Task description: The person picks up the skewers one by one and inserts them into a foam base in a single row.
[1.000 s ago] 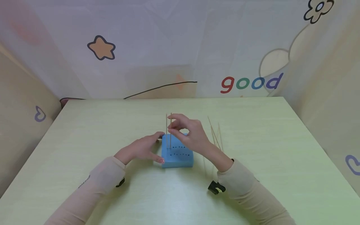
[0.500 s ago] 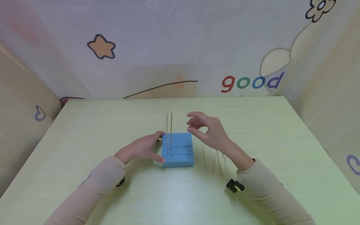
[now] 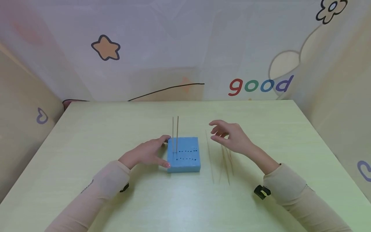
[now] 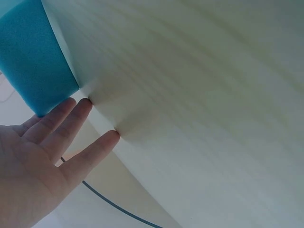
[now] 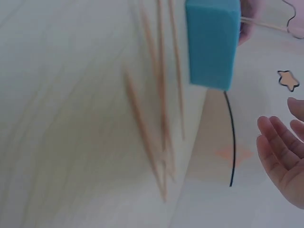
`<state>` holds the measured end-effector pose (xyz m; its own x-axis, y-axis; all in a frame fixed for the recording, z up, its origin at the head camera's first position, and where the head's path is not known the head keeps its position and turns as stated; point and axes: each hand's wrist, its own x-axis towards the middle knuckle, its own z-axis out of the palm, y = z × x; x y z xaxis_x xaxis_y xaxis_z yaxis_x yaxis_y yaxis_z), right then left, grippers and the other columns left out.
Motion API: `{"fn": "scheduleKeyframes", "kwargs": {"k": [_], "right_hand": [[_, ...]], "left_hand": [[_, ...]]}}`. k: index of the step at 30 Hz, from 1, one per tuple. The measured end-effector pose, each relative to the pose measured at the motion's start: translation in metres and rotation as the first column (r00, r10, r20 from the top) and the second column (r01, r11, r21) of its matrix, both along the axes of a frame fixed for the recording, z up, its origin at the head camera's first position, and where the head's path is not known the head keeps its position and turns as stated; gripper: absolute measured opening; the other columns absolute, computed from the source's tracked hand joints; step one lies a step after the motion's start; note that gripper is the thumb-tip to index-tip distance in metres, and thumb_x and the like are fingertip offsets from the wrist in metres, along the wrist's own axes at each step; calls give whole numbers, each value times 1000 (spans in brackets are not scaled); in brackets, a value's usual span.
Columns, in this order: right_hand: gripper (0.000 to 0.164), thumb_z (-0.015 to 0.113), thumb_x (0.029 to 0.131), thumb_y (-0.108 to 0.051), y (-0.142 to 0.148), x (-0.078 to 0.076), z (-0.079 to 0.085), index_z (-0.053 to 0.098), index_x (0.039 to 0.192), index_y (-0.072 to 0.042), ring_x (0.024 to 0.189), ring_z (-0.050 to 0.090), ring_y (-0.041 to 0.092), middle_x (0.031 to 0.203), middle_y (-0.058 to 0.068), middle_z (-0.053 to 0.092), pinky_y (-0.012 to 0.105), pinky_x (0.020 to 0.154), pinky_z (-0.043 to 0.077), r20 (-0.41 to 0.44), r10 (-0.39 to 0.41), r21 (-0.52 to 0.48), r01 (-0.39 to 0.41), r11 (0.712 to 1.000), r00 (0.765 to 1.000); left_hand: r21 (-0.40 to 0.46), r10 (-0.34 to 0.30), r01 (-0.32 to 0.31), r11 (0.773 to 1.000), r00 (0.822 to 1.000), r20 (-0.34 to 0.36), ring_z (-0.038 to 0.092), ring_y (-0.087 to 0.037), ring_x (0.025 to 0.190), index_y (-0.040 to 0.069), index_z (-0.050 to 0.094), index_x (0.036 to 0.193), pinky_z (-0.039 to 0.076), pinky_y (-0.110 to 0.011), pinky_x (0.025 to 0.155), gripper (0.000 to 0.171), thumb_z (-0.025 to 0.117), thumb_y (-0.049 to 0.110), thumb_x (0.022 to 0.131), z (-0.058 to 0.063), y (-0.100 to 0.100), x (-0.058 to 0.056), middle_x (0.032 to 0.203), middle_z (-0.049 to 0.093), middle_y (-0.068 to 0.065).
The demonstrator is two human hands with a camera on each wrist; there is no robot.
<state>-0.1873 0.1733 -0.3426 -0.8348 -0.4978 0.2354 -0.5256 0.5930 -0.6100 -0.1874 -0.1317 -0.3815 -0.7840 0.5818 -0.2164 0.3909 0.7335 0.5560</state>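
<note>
A blue foam block [image 3: 184, 165] with two rows of small holes lies mid-table. Two thin wooden sticks [image 3: 177, 133] stand upright in its left part. My left hand [image 3: 146, 152] rests against the block's left side, thumb at the near corner and fingers at the far one. Those fingers [image 4: 97, 154] look straight in the left wrist view. Nothing is in my right hand [image 3: 236, 138], which hovers over several loose wooden sticks [image 3: 225, 164] right of the block. Its fingers are loosely bent, apart from the sticks [image 5: 164, 95] in the right wrist view.
The pale green table [image 3: 116, 117] ends at a printed cloth backdrop [image 3: 162, 42], with more cloth at both sides. One loose stick [image 3: 209, 158] lies closest to the block's right side. A black clip-like piece [image 3: 262, 192] hangs at the right cuff.
My right hand has let go of the second upright stick and moved right, over the loose sticks. My left hand and the block have stayed in place.
</note>
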Motion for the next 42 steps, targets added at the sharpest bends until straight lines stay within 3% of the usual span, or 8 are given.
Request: {"fn": "scheduleKeyframes", "kwargs": {"k": [13, 17, 21, 28, 37, 42], "right_hand": [[47, 72, 78, -12, 46, -30, -27, 53, 118, 4, 82, 59, 25, 97, 16, 60, 37, 70, 51, 72, -3, 213, -12, 977, 997], [55, 74, 76, -20, 57, -37, -31, 52, 121, 2, 93, 54, 30, 106, 18, 56, 43, 79, 47, 114, -51, 303, 14, 953, 992], [68, 77, 72, -30, 65, -42, -36, 49, 125, 3, 112, 42, 40, 122, 25, 47, 53, 93, 34, 134, -76, 364, 22, 931, 988], [83, 77, 71, -37, 75, -47, -48, 40, 132, 4, 124, 21, 48, 135, 32, 29, 61, 99, 19, 130, -99, 404, 38, 914, 987], [88, 73, 73, -43, 71, -54, -45, 32, 138, 0, 128, 14, 48, 141, 31, 21, 65, 98, 14, 189, -113, 438, 19, 899, 975], [92, 70, 70, -54, 70, -57, -43, 33, 140, -6, 128, 11, 49, 142, 31, 18, 67, 97, 11, 242, -112, 443, -7, 896, 964]], "left_hand": [[-9, 10, -10, 1000, 1000, -8, 41, -30, 123, 7, 20, 142, 35, -45, 97, 106, 76, 51, 64, 2, 1, 0, 136, 42, -14], [-12, 13, -13, 1000, 1000, -21, 41, -29, 123, 8, 21, 142, 35, -44, 98, 105, 77, 51, 64, 1, 1, -1, 136, 42, -13], [-5, 19, -19, 1000, 1000, -17, 40, -29, 124, 9, 21, 142, 33, -44, 99, 105, 77, 50, 64, 0, 0, -1, 136, 42, -14], [-10, 21, -21, 1000, 1000, 0, 38, -29, 125, 9, 20, 143, 33, -45, 99, 106, 76, 51, 64, 1, 1, 0, 137, 41, -14], [-19, 15, -15, 1000, 1000, 0, 40, -29, 124, 8, 20, 143, 34, -46, 98, 106, 77, 51, 64, 2, 1, 0, 136, 42, -13], [1, 12, -12, 1000, 1000, 12, 39, -29, 125, 7, 20, 142, 33, -46, 99, 106, 77, 49, 64, 3, 1, 2, 137, 41, -14]]}}
